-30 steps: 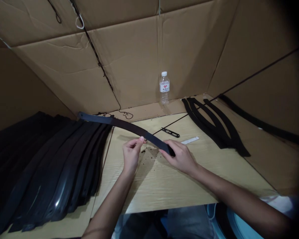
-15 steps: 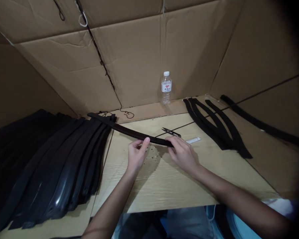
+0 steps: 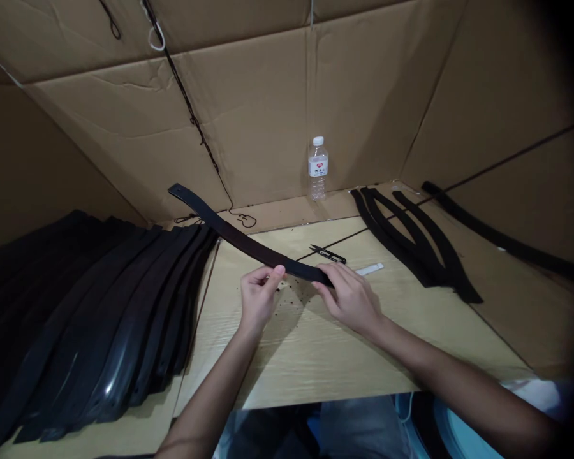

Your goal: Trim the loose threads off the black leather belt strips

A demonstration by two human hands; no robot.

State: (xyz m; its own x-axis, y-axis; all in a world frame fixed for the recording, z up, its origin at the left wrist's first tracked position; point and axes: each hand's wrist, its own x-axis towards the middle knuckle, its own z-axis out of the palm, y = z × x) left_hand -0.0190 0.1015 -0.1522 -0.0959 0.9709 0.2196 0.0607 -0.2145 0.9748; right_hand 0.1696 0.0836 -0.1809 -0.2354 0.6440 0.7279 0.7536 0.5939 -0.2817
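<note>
Beyond both hands rises a tall, creased wall of brown cardboard [image 3: 249, 121]. Beneath them spreads a pale, wood-grained table [image 3: 363, 363]. A broad pile of long, black, slightly glossy curved strips [image 3: 95, 331], overlapping like a fan, lies well to the left of the left hand. Beyond the right hand and to its right lie several narrow, matt black curved strips [image 3: 428, 277]; farther right, a longer black curved band [image 3: 469, 220] lies along the cardboard.

One long, dark, smooth curved strip [image 3: 249, 245] is held up over the table, its near end in the right hand and its far end rising beyond the left hand. The left hand [image 3: 259, 296] pinches its near edge with thumb on top; the right hand [image 3: 349, 296] grips the end, fingers over it and thumb below.

Straight ahead, beyond the hands, stands a clear plastic bottle [image 3: 318, 167] with a white cap. A thin dark cord [image 3: 349, 236] runs from the held strip, between the hands, up to the right; whether it is fastened there cannot be told. Just beyond the right hand lie black metal thread snips [image 3: 333, 256] and, nearer, a flat, pale grey bar [image 3: 370, 269]. Tiny dark crumbs [image 3: 291, 303] dot the surface between the hands.
</note>
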